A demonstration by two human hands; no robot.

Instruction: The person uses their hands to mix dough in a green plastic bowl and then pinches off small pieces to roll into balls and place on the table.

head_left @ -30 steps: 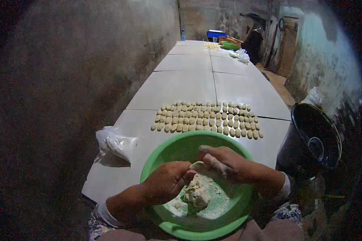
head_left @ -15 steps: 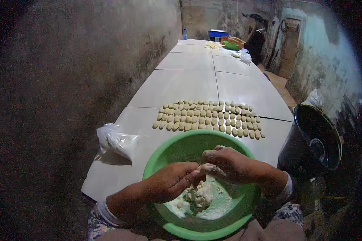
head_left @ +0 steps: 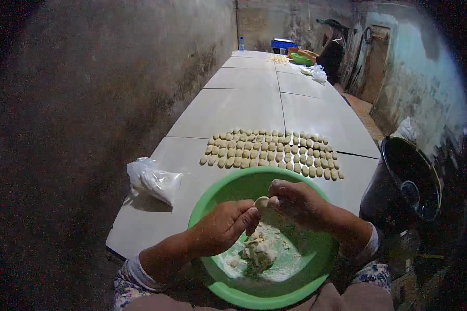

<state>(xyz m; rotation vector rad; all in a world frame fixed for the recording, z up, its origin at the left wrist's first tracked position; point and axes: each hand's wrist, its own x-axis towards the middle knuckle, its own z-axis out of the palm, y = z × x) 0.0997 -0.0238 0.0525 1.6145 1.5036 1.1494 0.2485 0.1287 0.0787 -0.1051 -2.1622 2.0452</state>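
A small, pale, rounded dough piece (head_left: 262, 202) is held up between my two hands, over a green basin (head_left: 205, 199). My left hand (head_left: 227, 225) pinches its left side with thumb and fingertips. From the right, the curled fingers of my right hand (head_left: 300, 203) close on its other side; both hands are dusted with flour. Below them in the basin lies a lumpy mass of dough (head_left: 260, 255), with loose white flour spread around it. Just past the basin's far rim, several rows of small oval dough pieces (head_left: 267, 150) cover part of the white table (head_left: 228, 114).
A clear plastic bag of white powder (head_left: 153, 182) sits left of the basin. To the right stands a big black bucket (head_left: 399, 179). At the table's far end a person (head_left: 331, 56) is beside another green basin (head_left: 301, 59). A wall (head_left: 119, 93) runs along the left.
My hands have risen slightly and drawn a little apart, so the dough piece between them now shows as a rounded shape. The view has shifted slightly.
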